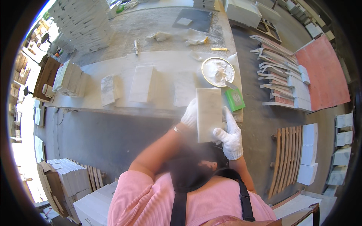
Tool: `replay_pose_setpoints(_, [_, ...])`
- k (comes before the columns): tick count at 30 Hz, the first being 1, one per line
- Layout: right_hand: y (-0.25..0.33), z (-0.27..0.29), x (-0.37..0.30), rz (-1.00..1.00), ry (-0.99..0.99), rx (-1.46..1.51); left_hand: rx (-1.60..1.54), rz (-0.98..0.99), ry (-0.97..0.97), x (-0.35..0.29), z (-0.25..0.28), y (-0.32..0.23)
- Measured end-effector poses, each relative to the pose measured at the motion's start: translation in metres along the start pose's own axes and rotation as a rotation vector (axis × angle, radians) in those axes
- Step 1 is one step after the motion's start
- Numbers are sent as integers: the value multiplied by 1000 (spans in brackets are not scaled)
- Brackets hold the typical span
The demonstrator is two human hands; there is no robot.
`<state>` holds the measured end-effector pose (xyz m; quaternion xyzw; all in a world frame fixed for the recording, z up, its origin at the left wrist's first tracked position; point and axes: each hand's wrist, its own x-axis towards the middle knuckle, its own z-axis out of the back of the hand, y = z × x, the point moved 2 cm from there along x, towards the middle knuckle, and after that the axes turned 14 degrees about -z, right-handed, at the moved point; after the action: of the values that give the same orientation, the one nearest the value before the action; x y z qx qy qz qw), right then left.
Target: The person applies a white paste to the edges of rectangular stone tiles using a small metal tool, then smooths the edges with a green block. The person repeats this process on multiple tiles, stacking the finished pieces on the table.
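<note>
Grey workshop floor (105,135) surrounds a long pale workbench (126,60), with a wooden pallet (286,158) standing off to the right. From the head view, the person holds a white rectangular tile (209,115) in front of the body, off the bench's near edge and toward its right end. Its long axis runs roughly away from the chest, one short end pointing toward the bench, the broad face turned up to the camera.

The hands are apart, one on each side of it. The right hand (230,139), gloved in white, grips the right long edge in its lower half, the thumb lapping onto the face; it is the nearer to the body. The left hand (189,113), also gloved, sits farther forward at the left long edge; its fingers are hidden behind the tile, so how tightly they close cannot be told.

Just beyond the tile's far end stands a round tub (202,71) of white paste (215,67); a green box (235,99) lies just beside its upper right edge.
</note>
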<state>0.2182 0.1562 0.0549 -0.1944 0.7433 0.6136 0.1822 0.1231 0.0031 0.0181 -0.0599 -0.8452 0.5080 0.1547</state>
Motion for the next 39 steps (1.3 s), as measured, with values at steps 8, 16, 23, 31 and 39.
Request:
replay_pose_setpoints(8, [-15, 7, -11, 39, -256, -229, -930, 485, -304, -43, 19, 8])
replay_pose_setpoints(16, [-5, 20, -11, 73, -239, -319, -361, 351, 21, -40, -6, -25])
replay_pose_setpoints(23, [22, 29, 16, 260, -405, -612, -346, 389, 67, -43, -12, -23])
replay_pose_setpoints(31, [44, 32, 47, 446, -691, -592, -239, 370, 128, -46, -3, -19])
replay_pose_setpoints(39, [3, 8, 31, 418, -457, -853, -196, 238, 48, -45, 7, -5])
